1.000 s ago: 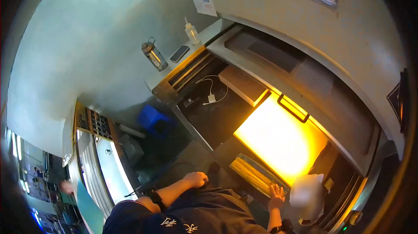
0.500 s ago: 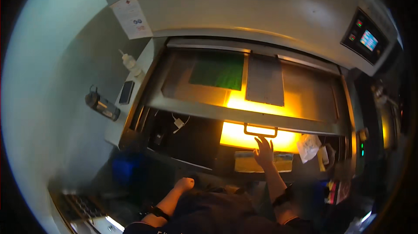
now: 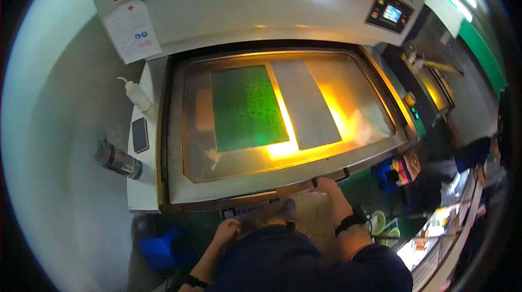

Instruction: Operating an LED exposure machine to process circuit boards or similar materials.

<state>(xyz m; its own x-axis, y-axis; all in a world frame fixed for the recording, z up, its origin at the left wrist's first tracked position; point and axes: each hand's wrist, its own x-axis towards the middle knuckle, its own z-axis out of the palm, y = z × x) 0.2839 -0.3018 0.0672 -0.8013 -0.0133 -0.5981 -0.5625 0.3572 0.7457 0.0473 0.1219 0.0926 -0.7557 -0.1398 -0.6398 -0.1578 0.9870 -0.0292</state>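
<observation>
Our right hand [image 3: 328,185] grips the handle [image 3: 331,176] at the front edge of the glass frame [image 3: 283,175], which lies flat over the exposure bed.

Fingers are curled around the handle; our left hand [image 3: 225,230] hangs loosely closed near the waist, holding nothing. The green panel [image 3: 247,108] and grey sheet [image 3: 304,103] lie side by side under the glass, lit yellow. If our one-handed grip slips, the frame could jolt and shift the panel out of alignment.
</observation>
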